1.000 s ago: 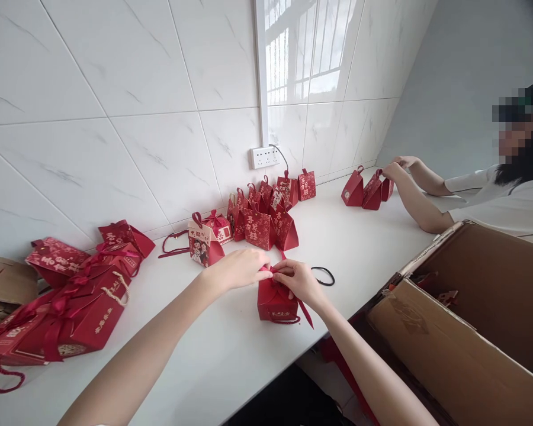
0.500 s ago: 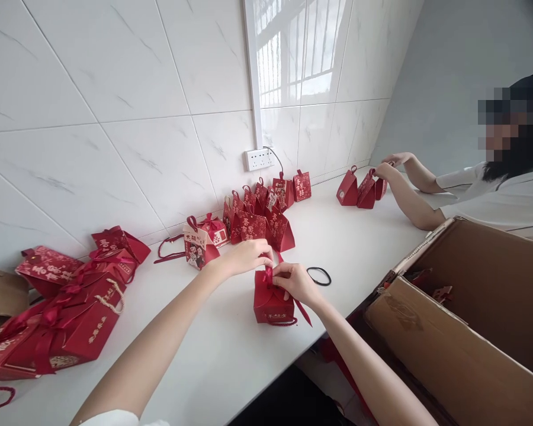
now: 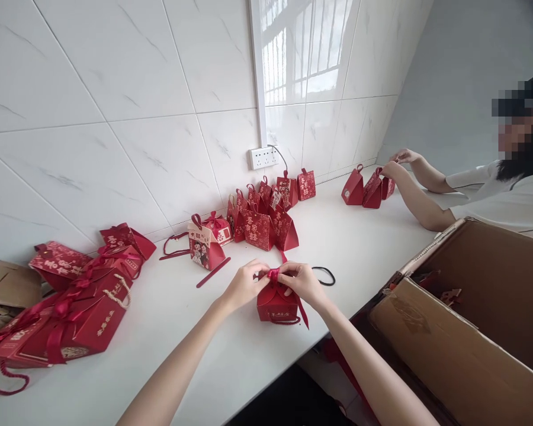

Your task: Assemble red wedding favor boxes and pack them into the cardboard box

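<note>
Pinching a red ribbon (image 3: 273, 274) with the left hand (image 3: 244, 287) and right hand (image 3: 302, 285), using thumbs and fingertips, apparently at its loops but partly covering the exact hold. Working just atop a small red box (image 3: 278, 312), resting on the white table (image 3: 231, 361) near its front edge. Probably meeting light, easily creasing card, best steadying by the lower sides, and soft, slippery satin, best gripping firmly.
</note>
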`<state>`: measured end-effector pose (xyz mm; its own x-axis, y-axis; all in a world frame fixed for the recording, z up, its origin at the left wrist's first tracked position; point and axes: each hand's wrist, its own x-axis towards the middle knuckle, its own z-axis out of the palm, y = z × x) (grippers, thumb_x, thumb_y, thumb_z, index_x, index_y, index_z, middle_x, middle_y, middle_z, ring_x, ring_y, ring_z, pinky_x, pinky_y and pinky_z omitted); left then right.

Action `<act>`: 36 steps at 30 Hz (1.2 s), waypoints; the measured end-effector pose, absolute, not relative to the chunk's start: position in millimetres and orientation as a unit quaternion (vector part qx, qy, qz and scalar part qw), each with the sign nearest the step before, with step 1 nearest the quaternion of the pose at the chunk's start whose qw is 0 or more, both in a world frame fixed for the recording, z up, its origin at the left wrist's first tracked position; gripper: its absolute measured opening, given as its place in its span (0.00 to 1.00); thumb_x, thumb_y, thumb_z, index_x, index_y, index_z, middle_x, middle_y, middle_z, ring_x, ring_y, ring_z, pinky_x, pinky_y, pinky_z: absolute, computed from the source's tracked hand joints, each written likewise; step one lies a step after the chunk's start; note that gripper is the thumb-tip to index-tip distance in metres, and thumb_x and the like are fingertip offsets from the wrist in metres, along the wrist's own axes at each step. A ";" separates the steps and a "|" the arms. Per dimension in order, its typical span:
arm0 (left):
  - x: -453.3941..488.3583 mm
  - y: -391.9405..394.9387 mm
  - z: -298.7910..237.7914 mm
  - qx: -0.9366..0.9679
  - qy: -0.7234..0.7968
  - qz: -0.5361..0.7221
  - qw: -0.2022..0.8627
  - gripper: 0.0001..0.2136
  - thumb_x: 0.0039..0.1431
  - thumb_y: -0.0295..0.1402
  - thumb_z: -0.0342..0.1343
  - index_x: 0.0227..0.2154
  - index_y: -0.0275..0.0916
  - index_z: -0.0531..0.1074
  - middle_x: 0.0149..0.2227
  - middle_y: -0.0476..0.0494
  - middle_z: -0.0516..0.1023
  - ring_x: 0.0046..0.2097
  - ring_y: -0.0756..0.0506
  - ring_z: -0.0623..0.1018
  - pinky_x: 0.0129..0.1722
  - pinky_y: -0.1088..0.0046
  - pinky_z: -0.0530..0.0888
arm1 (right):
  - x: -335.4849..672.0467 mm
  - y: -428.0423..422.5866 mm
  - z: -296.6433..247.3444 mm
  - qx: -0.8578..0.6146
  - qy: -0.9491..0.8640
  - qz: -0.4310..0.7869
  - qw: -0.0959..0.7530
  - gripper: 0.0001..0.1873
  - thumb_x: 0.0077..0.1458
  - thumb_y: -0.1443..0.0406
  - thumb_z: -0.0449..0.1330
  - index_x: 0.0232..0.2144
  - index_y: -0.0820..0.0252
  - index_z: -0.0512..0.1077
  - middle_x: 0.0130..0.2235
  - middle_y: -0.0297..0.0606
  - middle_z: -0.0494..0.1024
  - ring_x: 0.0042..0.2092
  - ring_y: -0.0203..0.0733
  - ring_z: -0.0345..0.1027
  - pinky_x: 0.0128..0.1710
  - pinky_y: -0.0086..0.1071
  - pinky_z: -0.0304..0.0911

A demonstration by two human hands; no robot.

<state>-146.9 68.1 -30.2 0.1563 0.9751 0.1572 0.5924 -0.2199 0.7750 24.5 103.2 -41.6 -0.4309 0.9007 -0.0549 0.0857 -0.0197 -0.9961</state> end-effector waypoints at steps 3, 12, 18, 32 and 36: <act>-142.6 59.5 -30.7 0.703 0.550 0.343 0.293 0.08 0.55 0.33 0.51 0.29 0.39 0.74 0.41 0.42 0.74 0.45 0.44 0.72 0.46 0.70 0.69 | 25.0 102.4 -40.5 -0.411 -0.606 0.587 0.347 0.10 0.46 0.61 0.65 0.25 0.63 0.73 0.32 0.35 0.76 0.20 0.29 0.68 0.18 0.23 0.63; -136.6 60.3 -36.1 0.664 0.564 0.363 0.330 0.16 0.58 0.43 0.50 0.22 0.38 0.73 0.42 0.42 0.73 0.48 0.43 0.70 0.50 0.67 0.67 | 26.4 102.3 -39.8 -0.422 -0.626 0.564 0.335 0.07 0.48 0.63 0.63 0.28 0.61 0.72 0.31 0.35 0.77 0.22 0.34 0.72 0.19 0.25 0.63; -138.0 63.6 -37.0 0.625 0.567 0.378 0.380 0.17 0.57 0.42 0.49 0.20 0.37 0.71 0.40 0.42 0.73 0.45 0.44 0.73 0.48 0.68 0.67 | 32.3 102.9 -37.7 -0.388 -0.683 0.534 0.312 0.06 0.52 0.62 0.60 0.30 0.59 0.71 0.36 0.34 0.75 0.23 0.34 0.72 0.24 0.28 0.66; -134.4 66.8 -40.0 0.571 0.564 0.418 0.426 0.18 0.52 0.46 0.52 0.18 0.37 0.69 0.40 0.43 0.73 0.43 0.44 0.72 0.44 0.71 0.67 | 35.8 85.5 -55.9 -0.336 -0.820 0.129 0.445 0.06 0.56 0.72 0.53 0.29 0.59 0.66 0.44 0.44 0.68 0.45 0.45 0.65 0.41 0.38 0.68; -132.2 66.5 -39.4 0.562 0.564 0.426 0.429 0.17 0.52 0.45 0.52 0.18 0.37 0.69 0.41 0.42 0.72 0.44 0.44 0.72 0.43 0.71 0.68 | 40.7 83.0 -60.5 -0.341 -0.831 0.129 0.421 0.04 0.55 0.71 0.56 0.32 0.58 0.69 0.45 0.44 0.67 0.47 0.47 0.64 0.41 0.40 0.69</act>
<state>-132.2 66.5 -39.4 0.0002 1.0000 -0.0050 0.2680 0.0047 0.9634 40.7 83.0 -60.5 -0.4131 0.6748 0.6116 0.4568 0.7345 -0.5018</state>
